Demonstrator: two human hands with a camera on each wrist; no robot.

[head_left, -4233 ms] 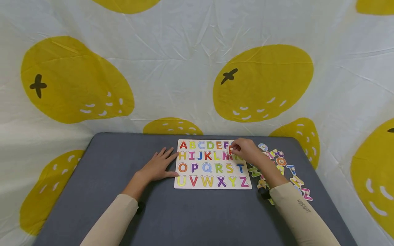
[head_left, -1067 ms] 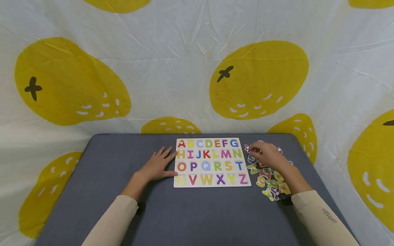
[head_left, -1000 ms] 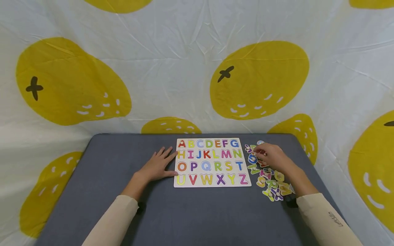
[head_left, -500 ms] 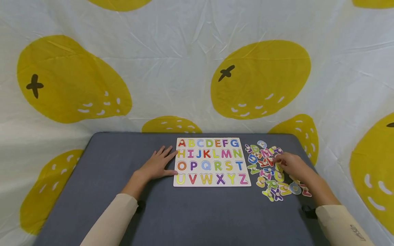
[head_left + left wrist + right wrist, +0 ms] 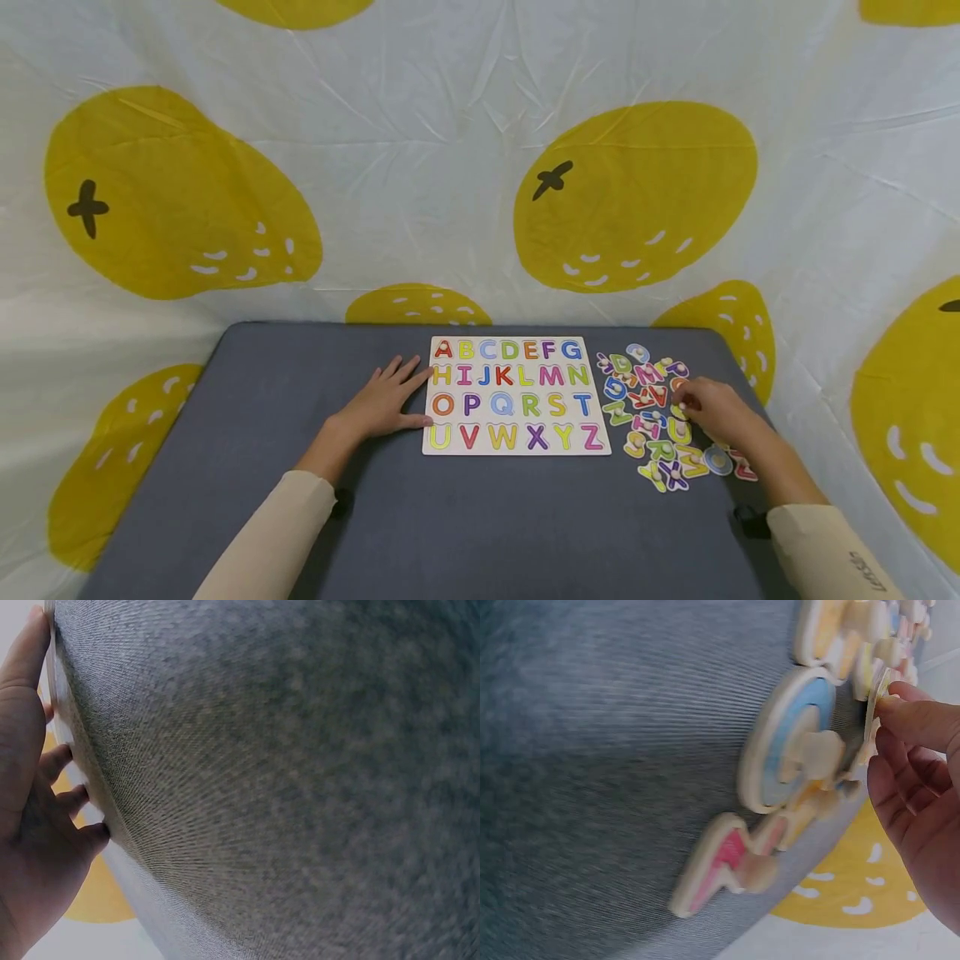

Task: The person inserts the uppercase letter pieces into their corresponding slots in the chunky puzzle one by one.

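Note:
A white wooden alphabet board [image 5: 517, 451] lies on the table, with rows of coloured letters A to Z. A knobbed red A piece [image 5: 444, 349] sits in its top left slot. My left hand [image 5: 381, 404] lies spread on the cloth, thumb and fingertips touching the board's left edge. To the right, over the heap of knobbed letter pieces, my right hand [image 5: 712, 408] pinches a yellow-edged letter piece [image 5: 871, 712] between thumb and finger. That piece is tilted nearly edge-on in the right wrist view, so which letter it is cannot be read.
Several loose letter pieces spread right of the board, among them a yellow M-shaped piece [image 5: 693, 461], a round blue piece [image 5: 717, 461] and a pink zigzag piece [image 5: 720, 862]. Some overlap. A dark grey cloth covers the table [image 5: 480, 525]; a lemon-print curtain [image 5: 420, 208] hangs behind.
Earlier my right hand held a red piece over the board; the A slot then gained its knobbed piece. The hand moved right across the heap and now pinches a yellow-edged piece. My left hand stayed.

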